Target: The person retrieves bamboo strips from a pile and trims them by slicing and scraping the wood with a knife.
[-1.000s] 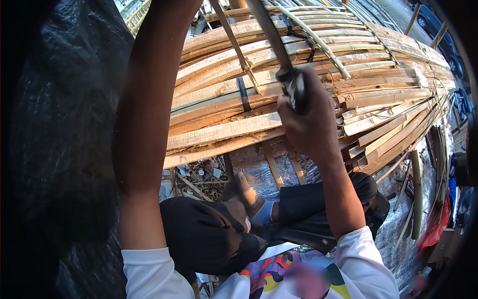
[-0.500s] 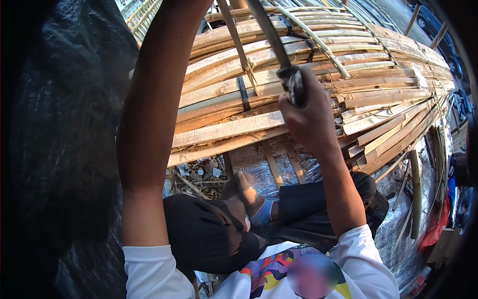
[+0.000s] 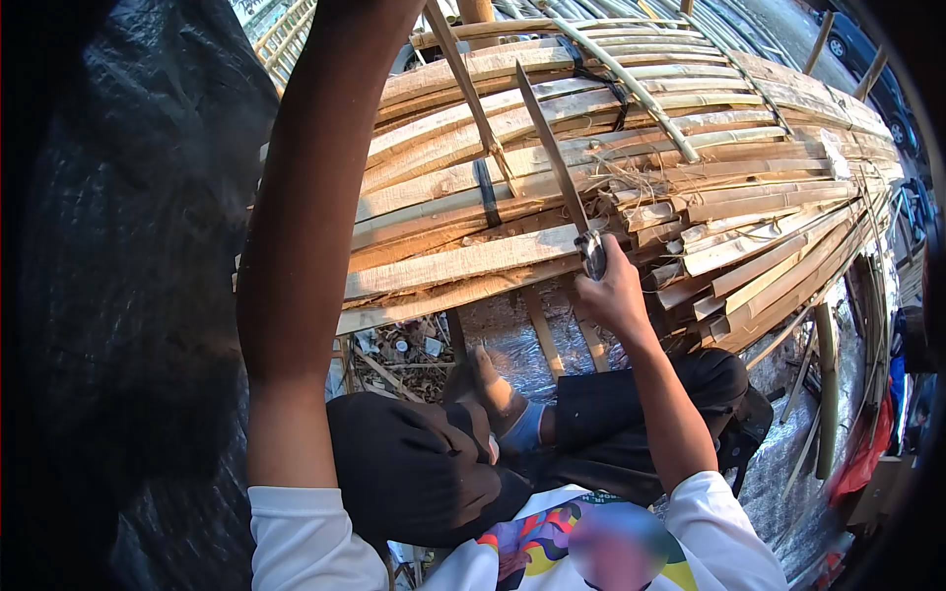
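My right hand [image 3: 615, 295] is wrapped round the dark, wrapped handle of a machete [image 3: 554, 150]. The long blade points up and away from me, its tip showing over split bamboo slats [image 3: 463, 274]. The left forearm [image 3: 307, 212] reaches up past the top edge of the view, so my left hand is out of sight. Just right of that forearm, a narrow bamboo strip [image 3: 465, 84] slants down, its splintered lower end on the slats. What holds its upper end cannot be seen. A black band [image 3: 485, 193] crosses the slats near that lower end.
My crossed legs [image 3: 631, 419] and a bare foot [image 3: 500, 389] are below the slats. Stacked bamboo pieces [image 3: 778, 281] lie on the right, with loose shavings [image 3: 631, 187] beside them. A dark tarp [image 3: 158, 246] hangs on the left. Debris [image 3: 404, 350] covers ground underneath.
My right hand has come down and towards me with the machete, and the blade's tip now shows. The left forearm and the bamboo strip have hardly moved.
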The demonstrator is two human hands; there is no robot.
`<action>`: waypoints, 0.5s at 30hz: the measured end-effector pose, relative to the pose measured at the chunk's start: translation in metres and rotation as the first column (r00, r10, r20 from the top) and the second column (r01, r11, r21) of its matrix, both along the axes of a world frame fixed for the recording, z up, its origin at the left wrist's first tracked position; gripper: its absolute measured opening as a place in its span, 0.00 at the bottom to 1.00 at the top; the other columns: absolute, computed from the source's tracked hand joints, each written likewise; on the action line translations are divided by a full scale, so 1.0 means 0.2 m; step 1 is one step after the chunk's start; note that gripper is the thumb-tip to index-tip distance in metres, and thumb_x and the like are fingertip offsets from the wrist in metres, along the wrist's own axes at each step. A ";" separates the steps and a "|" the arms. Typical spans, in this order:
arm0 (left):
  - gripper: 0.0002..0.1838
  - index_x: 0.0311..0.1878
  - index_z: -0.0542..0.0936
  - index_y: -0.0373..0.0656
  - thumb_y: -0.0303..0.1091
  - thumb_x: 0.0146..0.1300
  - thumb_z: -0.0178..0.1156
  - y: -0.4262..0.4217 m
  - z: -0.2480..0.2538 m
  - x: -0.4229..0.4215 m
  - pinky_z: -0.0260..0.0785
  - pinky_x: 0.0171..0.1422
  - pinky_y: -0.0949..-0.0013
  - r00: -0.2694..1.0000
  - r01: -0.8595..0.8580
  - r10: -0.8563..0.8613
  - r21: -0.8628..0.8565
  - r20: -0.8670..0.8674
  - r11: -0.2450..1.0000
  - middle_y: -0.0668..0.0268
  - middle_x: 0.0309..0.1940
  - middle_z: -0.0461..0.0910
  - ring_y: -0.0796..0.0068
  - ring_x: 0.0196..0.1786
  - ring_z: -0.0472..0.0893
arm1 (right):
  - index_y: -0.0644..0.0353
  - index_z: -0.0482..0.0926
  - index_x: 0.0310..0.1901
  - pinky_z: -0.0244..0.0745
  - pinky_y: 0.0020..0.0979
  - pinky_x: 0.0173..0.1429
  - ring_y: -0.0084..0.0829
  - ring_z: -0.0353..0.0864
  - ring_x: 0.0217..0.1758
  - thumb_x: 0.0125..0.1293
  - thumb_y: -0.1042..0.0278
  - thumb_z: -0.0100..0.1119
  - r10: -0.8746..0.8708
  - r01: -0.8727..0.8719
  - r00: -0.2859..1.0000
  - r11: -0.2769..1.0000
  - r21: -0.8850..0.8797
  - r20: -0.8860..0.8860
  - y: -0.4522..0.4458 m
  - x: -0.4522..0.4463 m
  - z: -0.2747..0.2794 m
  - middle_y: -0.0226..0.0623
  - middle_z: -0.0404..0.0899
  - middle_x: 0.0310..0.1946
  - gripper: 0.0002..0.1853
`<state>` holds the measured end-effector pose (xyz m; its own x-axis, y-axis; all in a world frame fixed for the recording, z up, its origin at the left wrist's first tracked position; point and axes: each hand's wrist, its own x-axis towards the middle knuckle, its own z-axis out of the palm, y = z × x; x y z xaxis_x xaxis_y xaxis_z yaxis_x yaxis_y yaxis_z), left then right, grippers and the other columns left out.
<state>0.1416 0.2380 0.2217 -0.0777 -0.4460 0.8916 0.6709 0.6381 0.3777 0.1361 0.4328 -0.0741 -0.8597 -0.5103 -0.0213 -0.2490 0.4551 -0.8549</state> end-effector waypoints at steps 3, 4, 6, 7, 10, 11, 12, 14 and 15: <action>0.21 0.29 0.73 0.42 0.47 0.75 0.46 0.02 0.02 -0.02 0.52 0.15 0.73 0.998 -0.061 0.060 0.025 0.037 0.998 0.73 0.10 0.62 0.80 0.10 0.62 | 0.65 0.70 0.44 0.71 0.35 0.34 0.35 0.76 0.24 0.58 0.70 0.62 -0.026 0.022 0.999 0.989 -0.144 -0.021 -0.05 0.00 0.28 0.43 0.76 0.23 0.15; 0.21 0.27 0.72 0.44 0.47 0.74 0.48 0.01 0.02 -0.01 0.52 0.16 0.74 0.995 -0.046 0.040 0.072 0.088 0.996 0.73 0.10 0.63 0.81 0.10 0.61 | 0.65 0.70 0.44 0.71 0.35 0.34 0.35 0.76 0.24 0.58 0.70 0.62 -0.029 0.026 0.999 0.988 -0.151 -0.016 -0.07 0.01 0.32 0.43 0.76 0.23 0.15; 0.22 0.24 0.71 0.47 0.48 0.73 0.49 -0.01 0.01 0.00 0.51 0.16 0.75 0.997 -0.050 0.041 0.126 0.068 0.991 0.75 0.10 0.63 0.82 0.11 0.61 | 0.65 0.71 0.41 0.68 0.28 0.32 0.20 0.68 0.24 0.60 0.68 0.65 0.017 -0.025 1.000 0.897 -0.441 -0.021 -0.12 0.03 0.35 0.35 0.72 0.20 0.14; 0.22 0.23 0.71 0.48 0.49 0.73 0.50 -0.01 0.01 0.02 0.51 0.16 0.75 0.998 -0.059 0.056 0.126 0.029 0.990 0.75 0.10 0.63 0.82 0.11 0.61 | 0.64 0.72 0.39 0.68 0.27 0.32 0.18 0.67 0.24 0.61 0.68 0.65 0.022 -0.032 0.999 0.860 -0.509 -0.026 -0.15 0.06 0.32 0.33 0.72 0.20 0.12; 0.23 0.20 0.65 0.53 0.50 0.72 0.50 0.00 0.01 0.11 0.47 0.17 0.74 0.995 0.088 -0.095 0.240 0.020 0.967 0.78 0.11 0.56 0.82 0.11 0.56 | 0.63 0.71 0.39 0.68 0.27 0.29 0.20 0.69 0.21 0.59 0.72 0.62 0.062 -0.055 0.998 0.830 -0.555 -0.006 -0.20 0.17 0.11 0.35 0.73 0.18 0.10; 0.23 0.20 0.63 0.54 0.50 0.72 0.50 -0.04 0.01 0.12 0.46 0.18 0.74 0.992 0.116 -0.125 0.226 0.024 0.967 0.78 0.12 0.55 0.82 0.12 0.54 | 0.63 0.70 0.39 0.68 0.27 0.29 0.21 0.70 0.20 0.58 0.73 0.61 0.068 -0.048 0.997 0.848 -0.528 0.020 -0.20 0.21 0.05 0.37 0.73 0.18 0.10; 0.23 0.20 0.61 0.54 0.50 0.73 0.50 -0.08 0.00 0.13 0.46 0.19 0.73 0.988 0.144 -0.154 0.213 0.029 0.966 0.78 0.13 0.53 0.82 0.13 0.53 | 0.62 0.70 0.40 0.69 0.27 0.28 0.22 0.72 0.19 0.57 0.74 0.59 0.058 -0.048 0.998 0.883 -0.466 0.006 -0.20 0.23 -0.01 0.40 0.73 0.17 0.11; 0.18 0.24 0.62 0.48 0.44 0.71 0.42 -0.07 0.00 0.15 0.50 0.23 0.73 0.995 0.020 -0.043 0.241 0.089 0.970 0.72 0.15 0.55 0.79 0.16 0.54 | 0.63 0.69 0.38 0.66 0.27 0.27 0.26 0.69 0.19 0.58 0.74 0.60 0.073 -0.072 0.997 0.931 -0.357 -0.011 -0.21 0.27 -0.04 0.40 0.69 0.16 0.10; 0.16 0.28 0.63 0.41 0.37 0.70 0.33 -0.05 -0.01 0.15 0.54 0.26 0.74 0.985 -0.129 0.091 0.269 0.148 0.955 0.67 0.16 0.57 0.77 0.18 0.55 | 0.63 0.69 0.37 0.64 0.25 0.26 0.18 0.63 0.19 0.61 0.73 0.60 0.057 -0.075 0.997 0.931 -0.358 -0.060 -0.24 0.28 -0.09 0.35 0.66 0.15 0.09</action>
<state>0.1707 0.2277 0.2199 -0.1232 -0.6858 0.7173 0.5343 0.5632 0.6303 0.1919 0.3849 -0.0917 -0.8194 -0.5314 0.2148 -0.3129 0.1007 -0.9444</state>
